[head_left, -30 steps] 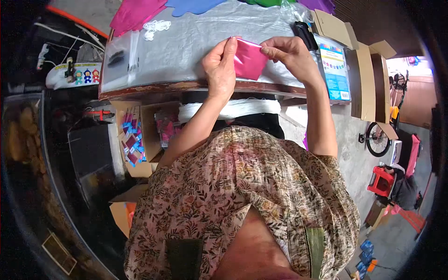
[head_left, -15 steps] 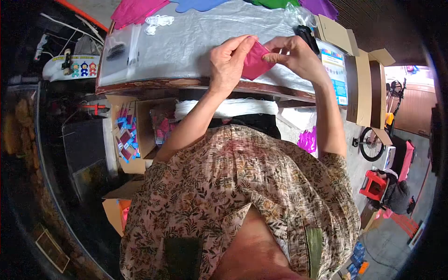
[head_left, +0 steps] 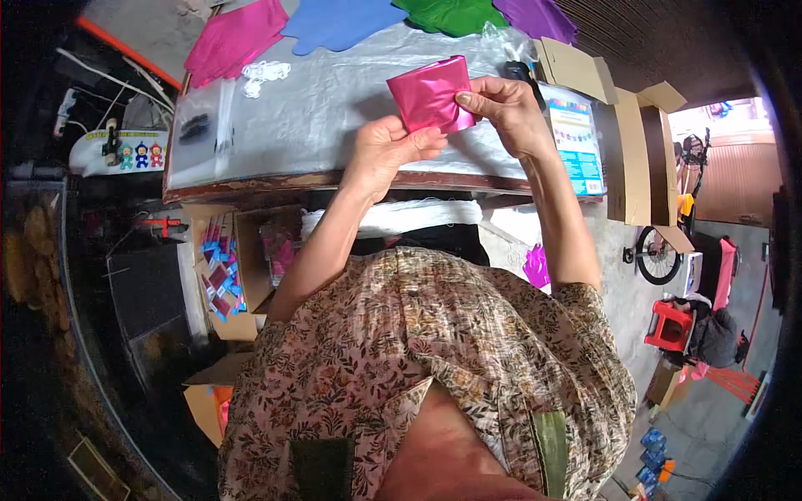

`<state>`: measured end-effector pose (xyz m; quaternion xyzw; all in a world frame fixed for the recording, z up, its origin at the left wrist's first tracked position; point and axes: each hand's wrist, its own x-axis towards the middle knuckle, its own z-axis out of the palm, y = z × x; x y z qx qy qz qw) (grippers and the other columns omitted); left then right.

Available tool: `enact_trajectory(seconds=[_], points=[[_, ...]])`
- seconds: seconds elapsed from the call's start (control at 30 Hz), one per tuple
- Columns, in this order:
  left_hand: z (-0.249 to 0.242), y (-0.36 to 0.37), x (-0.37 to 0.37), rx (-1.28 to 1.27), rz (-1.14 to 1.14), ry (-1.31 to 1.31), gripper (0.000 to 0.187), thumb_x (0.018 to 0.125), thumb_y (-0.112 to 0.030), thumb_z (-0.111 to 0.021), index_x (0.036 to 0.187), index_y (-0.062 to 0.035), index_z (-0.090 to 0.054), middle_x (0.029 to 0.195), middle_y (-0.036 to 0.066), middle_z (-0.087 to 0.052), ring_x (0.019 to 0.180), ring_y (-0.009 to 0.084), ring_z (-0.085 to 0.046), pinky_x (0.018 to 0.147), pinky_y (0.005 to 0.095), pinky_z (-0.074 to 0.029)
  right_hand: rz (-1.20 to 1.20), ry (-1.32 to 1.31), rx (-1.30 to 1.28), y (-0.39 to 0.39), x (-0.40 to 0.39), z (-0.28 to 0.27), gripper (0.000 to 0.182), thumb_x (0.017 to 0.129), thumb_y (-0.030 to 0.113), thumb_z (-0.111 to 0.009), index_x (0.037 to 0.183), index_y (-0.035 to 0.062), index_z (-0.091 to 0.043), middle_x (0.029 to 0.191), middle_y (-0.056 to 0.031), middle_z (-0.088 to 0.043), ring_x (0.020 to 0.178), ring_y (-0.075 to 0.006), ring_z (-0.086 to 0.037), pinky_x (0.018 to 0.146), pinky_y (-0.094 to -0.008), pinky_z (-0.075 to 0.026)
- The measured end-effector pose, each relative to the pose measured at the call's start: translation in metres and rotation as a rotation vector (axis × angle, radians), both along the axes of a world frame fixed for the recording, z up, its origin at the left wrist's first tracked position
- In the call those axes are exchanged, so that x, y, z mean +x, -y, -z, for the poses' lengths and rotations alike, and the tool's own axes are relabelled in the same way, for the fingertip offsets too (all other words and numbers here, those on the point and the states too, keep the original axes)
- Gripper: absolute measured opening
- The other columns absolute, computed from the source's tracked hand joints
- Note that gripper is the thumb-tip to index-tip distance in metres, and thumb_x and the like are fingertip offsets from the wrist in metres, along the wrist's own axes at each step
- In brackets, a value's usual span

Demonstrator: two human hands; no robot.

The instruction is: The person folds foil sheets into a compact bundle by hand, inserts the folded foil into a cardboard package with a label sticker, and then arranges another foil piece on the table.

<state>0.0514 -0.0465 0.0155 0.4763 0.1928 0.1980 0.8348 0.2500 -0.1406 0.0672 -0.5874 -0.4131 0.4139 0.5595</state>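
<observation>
A shiny pink folded sheet [head_left: 430,93], of fabric or thin plastic, is held up over the near part of the table. My left hand [head_left: 391,149] grips its lower left edge, with the thumb lying along the bottom. At the right edge, my right hand [head_left: 510,110] pinches it between thumb and fingers. The sheet's upper edge stands free, and the fingertips behind it are hidden.
The table [head_left: 334,98] has a silvery cover. Along its far side lie pink [head_left: 238,37], blue [head_left: 342,23], green [head_left: 451,12] and purple [head_left: 539,17] sheets. White string [head_left: 266,73] lies left; a printed package [head_left: 576,142] and open cardboard box [head_left: 628,154] stand right.
The pink sheet has turned from a narrow, angled view to show its broad face. My left hand has moved from its top edge down to the lower left.
</observation>
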Motion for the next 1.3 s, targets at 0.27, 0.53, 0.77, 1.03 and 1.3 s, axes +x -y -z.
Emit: enact_trajectory(seconds=[0.27, 0.53, 0.77, 1.03, 1.3], points=[[0.013, -0.002, 0.010, -0.015, -0.074, -0.015, 0.030, 0.092, -0.021, -0.072, 0.110, 0.0020, -0.067, 0.103, 0.011, -0.071, 0.096, 0.0168, -0.068, 0.086, 0.0297, -0.055, 0.023, -0.069, -0.002, 0.009, 0.001, 0.003, 0.017, 0.088, 0.013, -0.074, 0.099, 0.0000, -0.074, 0.083, -0.0023, -0.072, 0.073, -0.0079, -0.061, 0.069, -0.0232, -0.048], [-0.018, -0.001, 0.043, -0.251, -0.234, 0.221, 0.027, 0.095, -0.022, -0.068, 0.108, 0.0012, -0.069, 0.106, 0.008, -0.071, 0.097, 0.0143, -0.066, 0.090, 0.0297, -0.052, 0.122, 0.062, -0.042, 0.025, -0.007, -0.003, 0.017, 0.089, 0.014, -0.073, 0.098, -0.0002, -0.074, 0.081, -0.0014, -0.071, 0.071, -0.0073, -0.059, 0.067, -0.0235, -0.047], [-0.031, 0.011, 0.063, -0.198, -0.126, 0.172, 0.029, 0.097, -0.021, -0.065, 0.116, 0.0018, -0.068, 0.108, 0.008, -0.071, 0.096, 0.0130, -0.066, 0.086, 0.0283, -0.053, 0.228, -0.010, -0.038, 0.056, 0.007, 0.000, 0.015, 0.089, 0.012, -0.073, 0.097, -0.0007, -0.073, 0.080, -0.0013, -0.070, 0.071, -0.0076, -0.059, 0.067, -0.0235, -0.046], [-0.056, -0.017, 0.148, 0.773, 0.111, -0.090, 0.036, 0.098, -0.028, -0.062, 0.119, 0.0003, -0.067, 0.117, 0.014, -0.070, 0.103, 0.0179, -0.067, 0.088, 0.0327, -0.053, 0.622, -0.164, 0.179, 0.158, 0.051, -0.004, 0.018, 0.090, 0.009, -0.070, 0.102, -0.0046, -0.070, 0.086, -0.0023, -0.068, 0.076, -0.0096, -0.059, 0.071, -0.0241, -0.047], [-0.020, -0.029, 0.339, 1.612, -0.029, -0.200, 0.073, 0.072, -0.064, -0.074, 0.116, -0.0062, -0.069, 0.114, 0.017, -0.069, 0.105, 0.0342, -0.066, 0.087, 0.0471, -0.050, 0.740, -0.239, 0.306, 0.217, 0.049, 0.009, 0.025, 0.092, 0.014, -0.070, 0.107, -0.0057, -0.067, 0.096, -0.0050, -0.070, 0.082, -0.0119, -0.062, 0.077, -0.0264, -0.048]])
